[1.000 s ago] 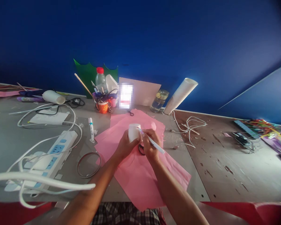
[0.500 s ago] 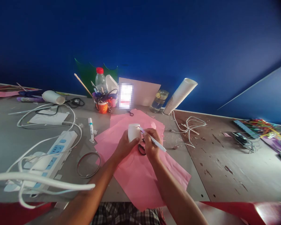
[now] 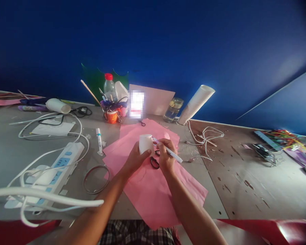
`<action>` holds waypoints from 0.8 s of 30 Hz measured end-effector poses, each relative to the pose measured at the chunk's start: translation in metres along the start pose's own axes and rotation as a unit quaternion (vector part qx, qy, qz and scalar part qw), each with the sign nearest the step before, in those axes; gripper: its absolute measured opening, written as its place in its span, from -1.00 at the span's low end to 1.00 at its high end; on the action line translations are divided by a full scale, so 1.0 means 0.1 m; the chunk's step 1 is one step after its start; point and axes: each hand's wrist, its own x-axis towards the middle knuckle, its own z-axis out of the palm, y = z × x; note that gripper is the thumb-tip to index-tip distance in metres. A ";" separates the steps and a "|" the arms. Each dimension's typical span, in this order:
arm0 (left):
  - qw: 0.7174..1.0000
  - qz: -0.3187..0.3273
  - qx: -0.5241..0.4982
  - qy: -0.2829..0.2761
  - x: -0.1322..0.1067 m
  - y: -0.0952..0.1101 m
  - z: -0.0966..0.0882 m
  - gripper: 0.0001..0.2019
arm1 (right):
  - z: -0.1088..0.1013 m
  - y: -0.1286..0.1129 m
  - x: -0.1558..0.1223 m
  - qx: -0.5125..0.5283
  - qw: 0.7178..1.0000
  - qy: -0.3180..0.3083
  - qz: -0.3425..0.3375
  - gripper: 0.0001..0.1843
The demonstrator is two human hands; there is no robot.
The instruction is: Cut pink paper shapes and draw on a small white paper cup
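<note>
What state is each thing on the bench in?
white cup, gripped by left hand, pen tip at its side.
pen, held in right hand, tilted.
scissors, lying on pink paper, between the hands.
water bottle, upright, red cap on.
cup stack, leaning against the wall.
power strip, white plug seated in it.

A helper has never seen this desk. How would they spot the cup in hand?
Find the pink paper sheet mid-table. Over it the left hand grips a small white cup, the right hand's pen at its side. Unlike the cup stack leaning at the blue wall, it is single and held.
</note>
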 end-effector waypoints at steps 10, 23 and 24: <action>0.999 -0.027 -0.021 0.004 0.01 -0.04 -0.03 -0.41 | -0.01 0.00 0.00 -0.012 1.000 -0.009 -0.015 -0.83; 1.000 0.007 -0.005 0.002 0.01 -0.01 -0.02 -0.44 | -0.03 -0.03 -0.10 -0.055 0.992 -0.051 -0.101 -0.86; 1.000 0.010 -0.003 0.001 0.01 -0.01 -0.02 -0.44 | -0.03 -0.03 -0.10 -0.056 0.992 -0.053 -0.103 -0.86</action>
